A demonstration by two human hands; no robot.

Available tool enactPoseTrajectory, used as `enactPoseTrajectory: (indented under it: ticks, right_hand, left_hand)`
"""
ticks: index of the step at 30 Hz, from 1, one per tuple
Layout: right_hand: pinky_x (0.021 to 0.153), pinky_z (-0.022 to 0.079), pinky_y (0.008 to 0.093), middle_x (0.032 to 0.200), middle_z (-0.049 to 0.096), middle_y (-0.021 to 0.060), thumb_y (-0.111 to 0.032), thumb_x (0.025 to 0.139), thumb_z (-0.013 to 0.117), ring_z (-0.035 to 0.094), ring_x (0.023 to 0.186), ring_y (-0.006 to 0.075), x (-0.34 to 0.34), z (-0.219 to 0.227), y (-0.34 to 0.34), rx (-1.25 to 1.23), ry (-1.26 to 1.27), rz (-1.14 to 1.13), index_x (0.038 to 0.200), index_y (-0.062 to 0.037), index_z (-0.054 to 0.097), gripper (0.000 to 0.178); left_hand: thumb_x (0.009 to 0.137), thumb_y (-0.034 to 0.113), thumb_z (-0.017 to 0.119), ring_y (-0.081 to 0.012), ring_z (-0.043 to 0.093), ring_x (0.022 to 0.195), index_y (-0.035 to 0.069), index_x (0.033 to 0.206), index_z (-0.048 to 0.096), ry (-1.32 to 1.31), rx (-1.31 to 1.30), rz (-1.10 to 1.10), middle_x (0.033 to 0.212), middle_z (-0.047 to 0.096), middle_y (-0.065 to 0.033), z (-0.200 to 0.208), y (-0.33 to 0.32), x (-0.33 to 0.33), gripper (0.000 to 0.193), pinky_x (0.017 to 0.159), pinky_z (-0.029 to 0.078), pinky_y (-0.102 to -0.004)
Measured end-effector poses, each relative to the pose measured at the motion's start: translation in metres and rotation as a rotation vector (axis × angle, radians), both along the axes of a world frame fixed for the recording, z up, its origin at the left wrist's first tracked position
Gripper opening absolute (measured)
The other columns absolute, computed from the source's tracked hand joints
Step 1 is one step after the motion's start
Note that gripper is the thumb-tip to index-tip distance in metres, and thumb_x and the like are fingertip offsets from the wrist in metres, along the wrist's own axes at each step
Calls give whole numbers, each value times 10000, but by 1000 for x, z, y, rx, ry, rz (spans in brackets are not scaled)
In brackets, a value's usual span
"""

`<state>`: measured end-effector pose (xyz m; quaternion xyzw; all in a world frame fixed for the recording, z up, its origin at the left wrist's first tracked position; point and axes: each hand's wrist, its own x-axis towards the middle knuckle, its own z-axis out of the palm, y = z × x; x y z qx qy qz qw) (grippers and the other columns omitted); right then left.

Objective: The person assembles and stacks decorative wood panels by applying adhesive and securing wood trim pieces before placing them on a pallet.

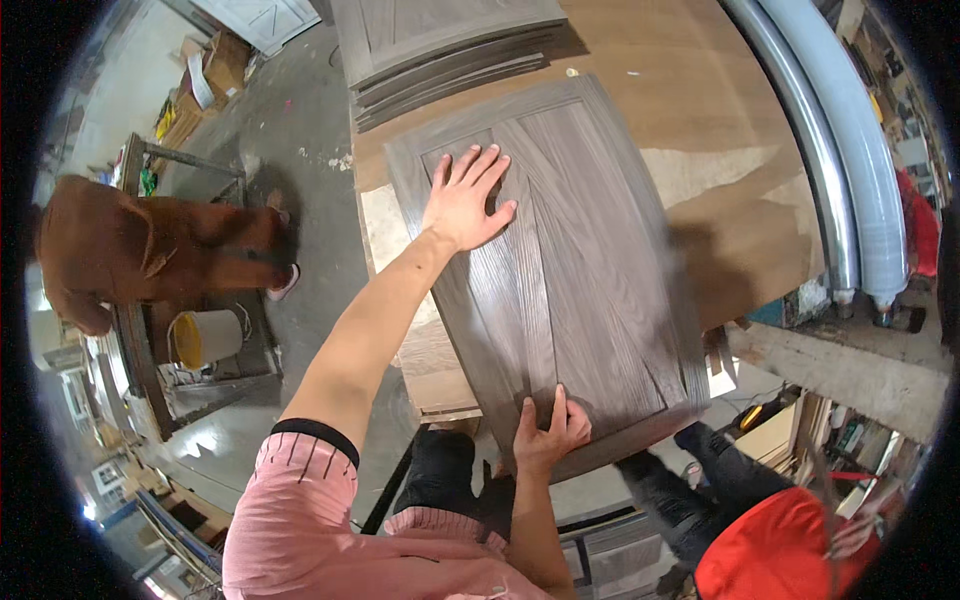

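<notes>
A grey-brown wood-grain cabinet door (610,220), with a raised frame and diagonal boards, lies in front of me. It rests on the wooden worktop, its near end reaching past the worktop's edge towards me. My left hand (465,205) lies flat on the upper left of the door, fingers spread and nothing in it. Close to the door's near end is my right hand (550,430). Its thumb and forefinger stretch apart on the surface, while the other fingers curl in; I see nothing held there.
Similar doors form a stack (450,40) at the far end of the worktop (690,60). Long rolls of film (840,140) run along the right. A person in red (770,550) stands close at right; another in brown (160,240) bends at left near a white bucket (210,337).
</notes>
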<state>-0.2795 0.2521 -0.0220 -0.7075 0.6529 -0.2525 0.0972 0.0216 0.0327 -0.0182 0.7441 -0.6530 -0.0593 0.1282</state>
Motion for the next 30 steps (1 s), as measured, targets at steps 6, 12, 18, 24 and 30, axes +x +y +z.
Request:
enactPoseTrajectory:
  ticks: [6, 12, 18, 24, 30]
  right_hand:
    - [926, 321, 453, 1036, 541, 49, -442, 858, 742, 494, 1008, 267, -1, 1, -1, 4, 20, 0, 1236, -100, 683, 513]
    - [936, 321, 463, 1045, 537, 61, -407, 803, 786, 492, 1027, 290, -3, 4, -2, 53, 32, 8, 1235, -95, 682, 544]
    - [942, 333, 469, 1074, 531, 76, -361, 787, 795, 502, 1022, 308, 1, 10, 2, 111, 55, 21, 1263, -94, 656, 563]
    - [859, 419, 400, 1080, 514, 83, -168, 730, 830, 516, 983, 267, -14, 48, -6, 136, -197, -50, 1242, -71, 652, 551]
    - [719, 477, 310, 1059, 525, 59, -176, 912, 635, 580, 874, 153, -120, 96, -13, 460, -1105, -363, 1223, 1, 622, 358]
  left_hand:
    - [886, 463, 581, -252, 258, 1495, 190, 1501, 414, 6, 0, 21, 1601, 340, -28, 1, -1, -5, 693, 1231, 141, -539]
    - [882, 458, 576, -253, 260, 1494, 176, 1495, 419, 17, 8, 32, 1600, 341, -34, 5, -3, -6, 692, 1229, 150, -540]
    - [892, 462, 564, -247, 268, 1491, 176, 1501, 410, 12, 3, 33, 1595, 347, -32, 4, 3, 1, 690, 1231, 144, -540]
    - [893, 374, 602, -320, 346, 1446, 122, 1491, 424, 250, -277, 10, 1560, 386, -125, 5, 4, 5, 673, 1199, 247, -517]
    - [945, 254, 602, -375, 457, 1345, 43, 1440, 482, 377, -331, 88, 1441, 503, -204, 5, -1, 8, 551, 1132, 362, -450]
